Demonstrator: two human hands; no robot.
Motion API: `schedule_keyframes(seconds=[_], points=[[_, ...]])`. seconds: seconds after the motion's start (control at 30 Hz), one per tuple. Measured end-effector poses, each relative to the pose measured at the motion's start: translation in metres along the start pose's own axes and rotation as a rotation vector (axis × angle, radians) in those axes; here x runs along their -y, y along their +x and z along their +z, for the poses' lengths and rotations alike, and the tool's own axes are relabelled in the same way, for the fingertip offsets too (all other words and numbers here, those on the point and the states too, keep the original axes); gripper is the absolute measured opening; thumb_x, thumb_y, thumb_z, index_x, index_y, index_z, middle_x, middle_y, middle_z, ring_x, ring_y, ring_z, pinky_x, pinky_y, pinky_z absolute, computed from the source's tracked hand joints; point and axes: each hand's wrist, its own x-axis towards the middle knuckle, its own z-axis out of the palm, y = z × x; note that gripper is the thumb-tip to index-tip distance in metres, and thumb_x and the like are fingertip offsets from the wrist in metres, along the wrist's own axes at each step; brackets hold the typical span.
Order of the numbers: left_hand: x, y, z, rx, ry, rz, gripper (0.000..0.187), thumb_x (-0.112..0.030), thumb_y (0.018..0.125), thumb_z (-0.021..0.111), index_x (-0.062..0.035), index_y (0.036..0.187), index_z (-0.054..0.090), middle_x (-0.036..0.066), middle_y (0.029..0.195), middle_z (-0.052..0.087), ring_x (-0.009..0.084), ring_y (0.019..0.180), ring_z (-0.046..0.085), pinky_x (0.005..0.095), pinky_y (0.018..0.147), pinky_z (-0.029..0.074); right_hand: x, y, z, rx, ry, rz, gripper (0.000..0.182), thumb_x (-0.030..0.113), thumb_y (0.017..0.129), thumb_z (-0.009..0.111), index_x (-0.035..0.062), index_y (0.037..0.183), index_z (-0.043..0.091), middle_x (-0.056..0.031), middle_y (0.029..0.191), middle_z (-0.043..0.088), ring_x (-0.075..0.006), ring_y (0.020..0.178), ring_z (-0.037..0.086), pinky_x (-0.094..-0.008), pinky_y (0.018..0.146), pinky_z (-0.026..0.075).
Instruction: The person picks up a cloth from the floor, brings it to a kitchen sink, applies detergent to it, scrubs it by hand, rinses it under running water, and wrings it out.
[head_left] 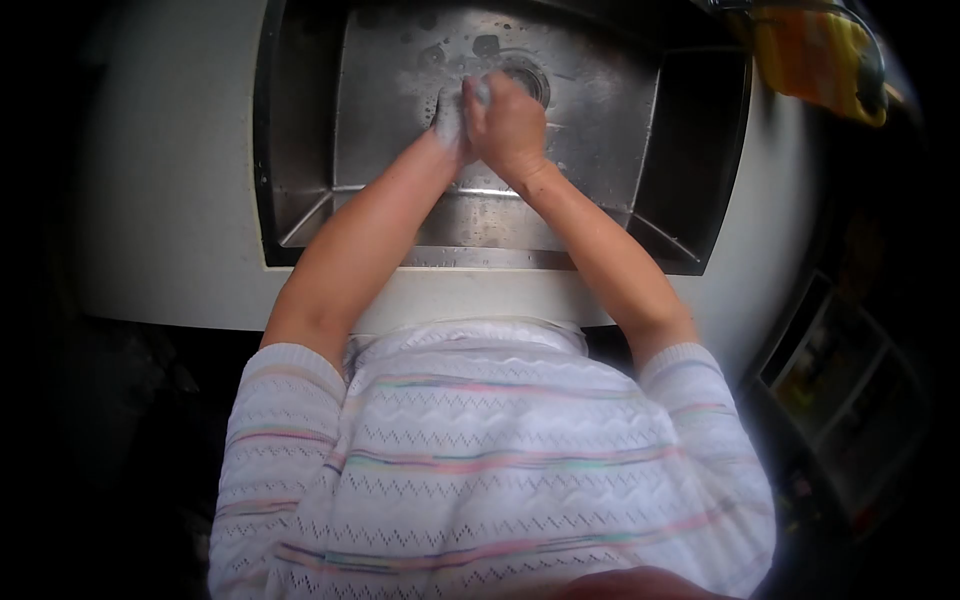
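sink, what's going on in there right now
At the steel sink, a person in a white striped top has the right hand against the left hand, which bears what looks like white lather. The drain is partly hidden by the right hand. Whether anything sits between the hands can't be seen.

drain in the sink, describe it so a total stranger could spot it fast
Find the steel sink set into the pale counter. On its floor, the drain lies at the far edge of the right hand, which partly covers it. Its circular rim sets it apart from the flat dark patches nearby.
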Motion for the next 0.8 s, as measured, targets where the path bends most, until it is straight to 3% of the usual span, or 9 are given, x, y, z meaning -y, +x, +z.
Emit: schedule_keyframes(seconds=[0.1,0.27,0.37,0.4,0.5,0.53,0.63,0.7,0.8], points=[[0.001,0.016,-0.004,0.071,0.089,0.056,0.021,-0.025,0.085,0.049,-0.0046,0.092,0.051,0.006,0.081,0.055,0.0167,0.07,0.056,0.0281,0.059,0.049,-0.074,0.028,0.033,0.069,0.255,0.459,0.025,0.029,0.076,0.057,0.0046,0.077,0.06,-0.0199,0.079,0.06,-0.0364,0.073,0.058,-0.0388,0.063,0.046],[-0.038,-0.019,0.027,0.037,0.123,0.008,0.034,-0.023,0.084,0.053,0.0023,0.107,0.048,0.01,0.098,0.056,0.0183,0.088,0.057,0.0319,0.078,0.048,-0.076,0.029,-0.035,0.4,0.601,0.285,0.035,0.03,0.078,0.061,-0.0006,0.096,0.06,-0.0083,0.084,0.062,-0.0142,0.077,0.056,-0.0263,0.071,0.044],[-0.041,-0.034,0.014,0.473,0.269,0.307,0.039,-0.023,0.083,0.056,0.0015,0.111,0.048,0.009,0.1,0.057,0.0157,0.091,0.056,0.0316,0.081,0.048,-0.094,0.023,-0.064,0.54,0.863,0.159,0.045,0.034,0.077,0.061,0.0011,0.107,0.056,-0.0081,0.095,0.06,-0.0168,0.086,0.055,-0.0276,0.076,0.043],[-0.038,-0.033,0.016,0.604,0.434,0.56,0.035,-0.021,0.081,0.059,0.0001,0.108,0.051,0.007,0.094,0.059,0.0123,0.087,0.057,0.0277,0.079,0.048,-0.086,0.02,-0.075,0.593,0.948,0.118,0.053,0.037,0.076,0.063,0.0008,0.113,0.051,-0.0091,0.101,0.057,-0.0173,0.093,0.053,-0.027,0.079,0.041],[-0.047,-0.04,0.031,0.39,0.636,0.358,0.032,-0.017,0.076,0.062,-0.0001,0.102,0.054,0.006,0.093,0.057,0.0109,0.082,0.055,0.0217,0.071,0.046,-0.076,0.013,-0.087,0.668,0.958,0.085,0.057,0.038,0.074,0.064,0.0,0.114,0.05,-0.0098,0.106,0.055,-0.019,0.098,0.051,-0.0258,0.081,0.04],[-0.05,-0.047,0.045,0.267,0.587,0.2,0.031,-0.017,0.074,0.064,-0.0009,0.1,0.056,0.006,0.091,0.057,0.0103,0.078,0.054,0.0202,0.067,0.045,-0.07,0.01,-0.086,0.599,0.843,0.07,0.047,0.032,0.076,0.063,-0.0016,0.107,0.054,-0.0073,0.095,0.058,-0.0152,0.088,0.052,-0.0238,0.075,0.041],[-0.047,-0.071,0.07,0.163,0.809,0.171,0.029,-0.016,0.071,0.066,-0.0012,0.094,0.057,0.004,0.083,0.057,0.0093,0.07,0.055,0.0195,0.061,0.046,-0.072,0.009,-0.079,0.513,0.786,0.038,0.035,0.025,0.076,0.062,-0.0033,0.097,0.058,-0.0038,0.082,0.058,-0.0106,0.076,0.051,-0.0222,0.07,0.04],[-0.052,-0.075,0.069,0.054,1.073,0.326,0.023,-0.012,0.066,0.064,-0.0018,0.085,0.06,0.003,0.074,0.058,0.01,0.065,0.055,0.0216,0.058,0.045,-0.092,0.016,-0.069,0.321,1.071,0.077,0.019,0.016,0.08,0.053,-0.0024,0.081,0.058,-0.0003,0.068,0.052,-0.0071,0.064,0.045,-0.0208,0.059,0.038],[-0.071,-0.075,0.061,-0.304,1.687,0.639,0.02,-0.011,0.061,0.055,-0.0041,0.079,0.062,0.006,0.065,0.059,0.0149,0.062,0.056,0.0267,0.058,0.043,-0.112,0.021,-0.091,0.327,1.452,-0.073,0.021,0.02,0.084,0.046,0.0041,0.071,0.05,0.0008,0.067,0.044,-0.0097,0.06,0.042,-0.0223,0.057,0.035]])
